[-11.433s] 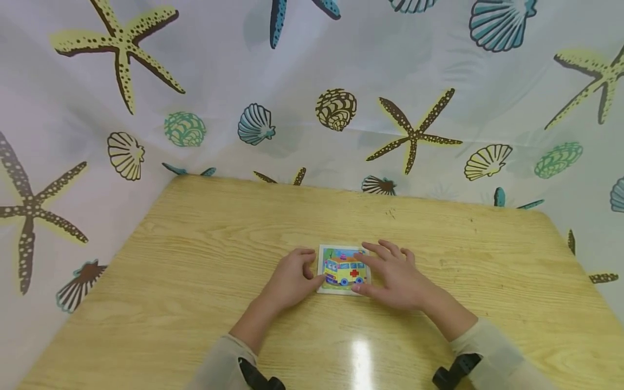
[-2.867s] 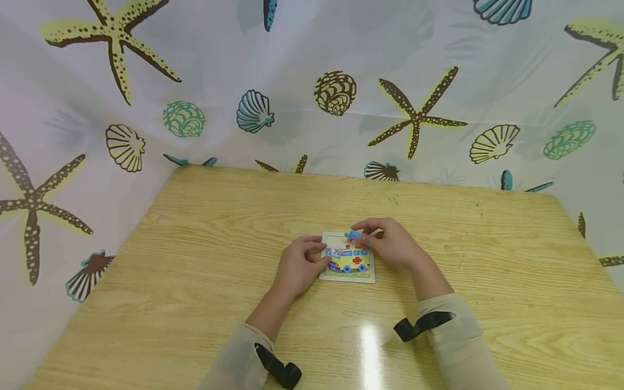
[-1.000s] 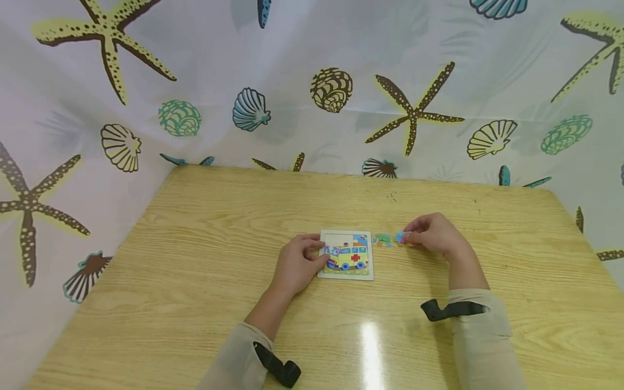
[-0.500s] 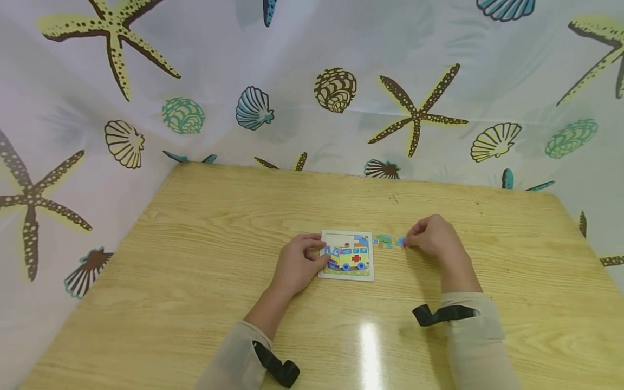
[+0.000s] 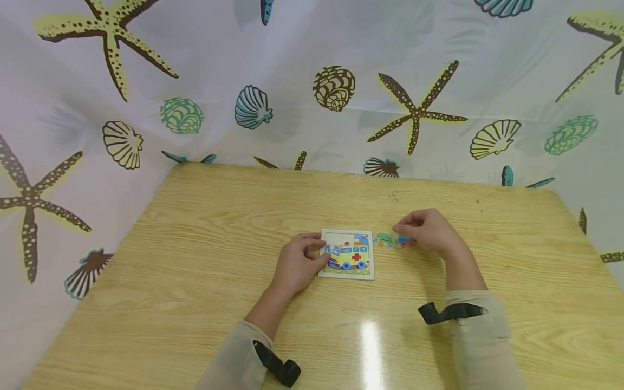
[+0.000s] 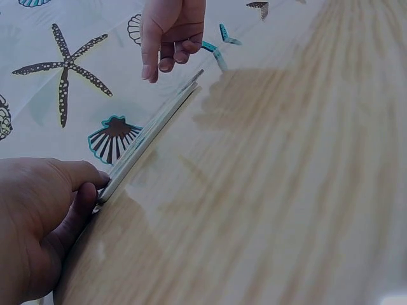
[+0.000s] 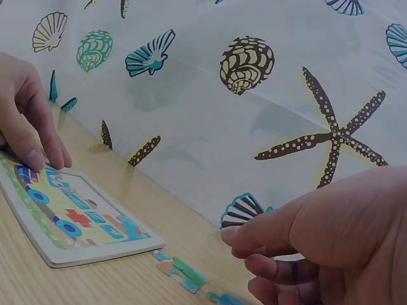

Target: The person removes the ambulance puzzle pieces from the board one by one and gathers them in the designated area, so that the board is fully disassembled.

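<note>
Head view: left hand (image 5: 298,264) pinches the ambulance puzzle (image 5: 348,257) by its left edge, van lengthwise left-to-right, nose left; right hand (image 5: 431,233), empty, fingers loosely bent, hangs by loose pieces (image 5: 384,240) beside the puzzle's right edge.

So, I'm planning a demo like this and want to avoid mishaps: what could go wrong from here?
The green piece lies close beside the tray, so a shift by the left hand might bump it.
The right hand is close by the blue piece and could nudge it.
With the top partly bare, the ambulance pieces might slide if the tray tips.
</note>
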### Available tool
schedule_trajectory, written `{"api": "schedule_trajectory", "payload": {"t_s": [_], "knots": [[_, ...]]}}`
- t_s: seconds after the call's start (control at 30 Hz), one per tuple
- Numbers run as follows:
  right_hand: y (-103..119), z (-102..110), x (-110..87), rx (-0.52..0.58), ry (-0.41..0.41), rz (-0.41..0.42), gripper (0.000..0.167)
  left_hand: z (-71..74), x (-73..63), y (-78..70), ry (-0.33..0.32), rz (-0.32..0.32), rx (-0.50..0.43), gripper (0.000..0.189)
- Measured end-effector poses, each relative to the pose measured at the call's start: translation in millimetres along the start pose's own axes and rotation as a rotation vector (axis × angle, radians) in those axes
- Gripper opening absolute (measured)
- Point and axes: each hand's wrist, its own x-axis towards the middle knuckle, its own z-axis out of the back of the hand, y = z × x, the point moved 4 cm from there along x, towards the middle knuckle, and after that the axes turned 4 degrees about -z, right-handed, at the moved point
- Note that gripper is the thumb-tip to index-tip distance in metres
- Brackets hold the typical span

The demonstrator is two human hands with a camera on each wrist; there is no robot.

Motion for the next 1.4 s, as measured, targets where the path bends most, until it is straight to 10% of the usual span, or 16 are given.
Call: {"api": "schedule_trajectory", "payload": {"t_s": [0.77,1.4], "knots": [[25,-42,8.2,0.031,0.07,0.111,0.021,-0.2,0.3,1.0,0.002,0.025,0.012,0.026],[39,-69,6.1,-0.31,0.074,0.23,0.016,-0.1,0.2,1.7,0.005,0.016,0.014,0.025]]}}
